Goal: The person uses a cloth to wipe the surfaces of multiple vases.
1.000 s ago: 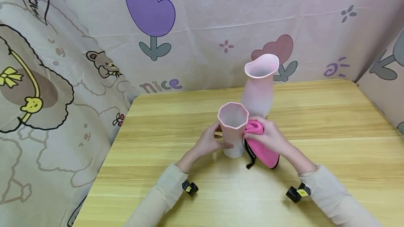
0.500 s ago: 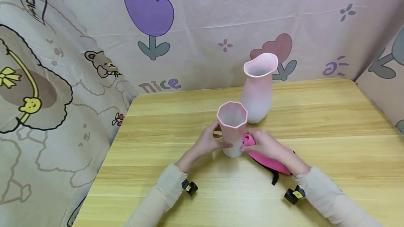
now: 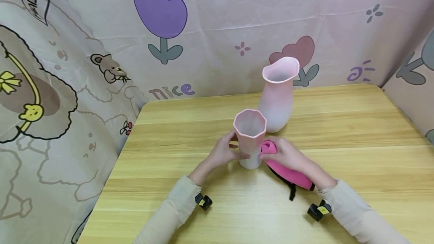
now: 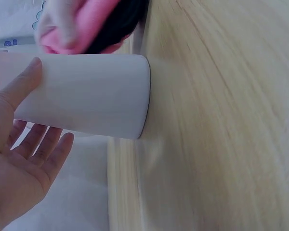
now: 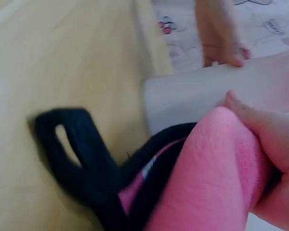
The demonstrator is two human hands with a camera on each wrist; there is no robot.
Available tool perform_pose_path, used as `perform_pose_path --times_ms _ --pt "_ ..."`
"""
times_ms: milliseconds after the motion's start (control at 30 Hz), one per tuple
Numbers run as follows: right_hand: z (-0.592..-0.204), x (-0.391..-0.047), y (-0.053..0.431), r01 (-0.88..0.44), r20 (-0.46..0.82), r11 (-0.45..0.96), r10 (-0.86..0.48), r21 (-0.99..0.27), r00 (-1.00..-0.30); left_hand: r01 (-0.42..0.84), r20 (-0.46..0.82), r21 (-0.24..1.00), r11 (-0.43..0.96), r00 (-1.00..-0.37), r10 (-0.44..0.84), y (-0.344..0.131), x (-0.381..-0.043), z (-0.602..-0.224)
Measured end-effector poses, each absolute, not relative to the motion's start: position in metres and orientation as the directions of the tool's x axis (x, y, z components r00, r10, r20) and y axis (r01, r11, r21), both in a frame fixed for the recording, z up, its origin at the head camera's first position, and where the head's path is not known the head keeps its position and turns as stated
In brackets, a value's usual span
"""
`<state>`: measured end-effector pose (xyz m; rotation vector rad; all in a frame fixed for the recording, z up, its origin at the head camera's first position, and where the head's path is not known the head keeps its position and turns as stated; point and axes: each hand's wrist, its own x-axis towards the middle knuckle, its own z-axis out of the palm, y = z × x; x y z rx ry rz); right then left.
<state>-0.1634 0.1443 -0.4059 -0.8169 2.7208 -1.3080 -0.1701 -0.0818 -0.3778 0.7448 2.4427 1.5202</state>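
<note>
Here, a small pink-and-white vase point(image 3: 251, 144) with an angular rim stands upright on a wooden table point(image 3: 359, 131), its left side held by a left hand point(image 3: 222, 150) – thumb on the near face, fingers curved round the far one. At the vase's right side, a right hand point(image 3: 285, 154) clutches a bunched pink cloth point(image 3: 288, 175), fingers clamped on it, while the cloth's black strap point(image 5: 86, 132) trails in front. Behind the vase and slightly right stands a taller pink-and-white vase point(image 3: 276, 102), and farther back hangs a pale curtain point(image 3: 217, 10) printed with flowers.

Pale, cartoon-printed cloth point(image 3: 210, 59) hangs behind a wooden table point(image 3: 356, 127).
</note>
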Motion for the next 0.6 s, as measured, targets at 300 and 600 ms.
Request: perform_pose_path --times_ms 300,600 --pt "-0.364 -0.151 0.146 -0.41 0.295 0.478 -0.299 -0.777 -0.908 0.335 0.12 0.87 0.362 -0.855 0.504 -0.081 -0.17 -0.377" --pt "-0.338 -0.143 0.147 -0.44 0.392 0.467 -0.203 -0.767 -0.897 0.349 0.129 0.853 0.388 -0.862 0.49 -0.084 -0.183 -0.403"
